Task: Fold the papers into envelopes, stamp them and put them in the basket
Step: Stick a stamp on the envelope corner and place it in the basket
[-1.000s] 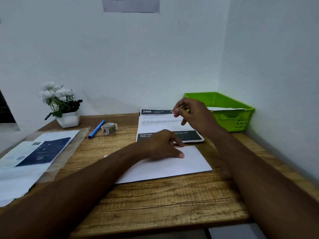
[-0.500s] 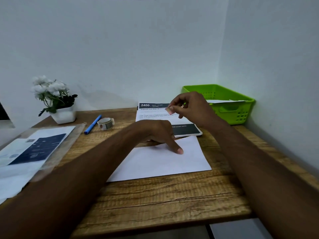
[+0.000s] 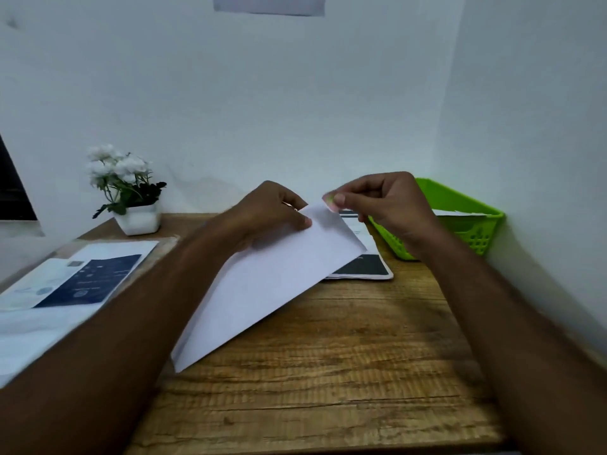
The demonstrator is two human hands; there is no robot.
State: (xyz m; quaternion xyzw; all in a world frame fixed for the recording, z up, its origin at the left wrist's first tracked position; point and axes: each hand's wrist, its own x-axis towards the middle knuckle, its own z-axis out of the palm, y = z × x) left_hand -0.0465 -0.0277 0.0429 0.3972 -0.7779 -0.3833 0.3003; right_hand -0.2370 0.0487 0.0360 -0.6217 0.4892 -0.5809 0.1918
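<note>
You've lifted the envelope [image 3: 272,284] off the desk [image 3: 361,343]: gripped by your left hand [image 3: 266,213], it slants up-right, top corner just beside the stamp [image 3: 329,201] pinched in your right hand [image 3: 391,205].

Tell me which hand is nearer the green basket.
Right. The right hand, pinching a stamp, is beside the green basket; the left hand grips the white envelope farther left.

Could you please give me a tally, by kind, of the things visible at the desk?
Folded white paper: 1
Stamp: 1
Green basket: 1
White sheet in the basket: 1
Printed paper stacks: 2, centre and left
Flower pot: 1
Total: 7
</note>
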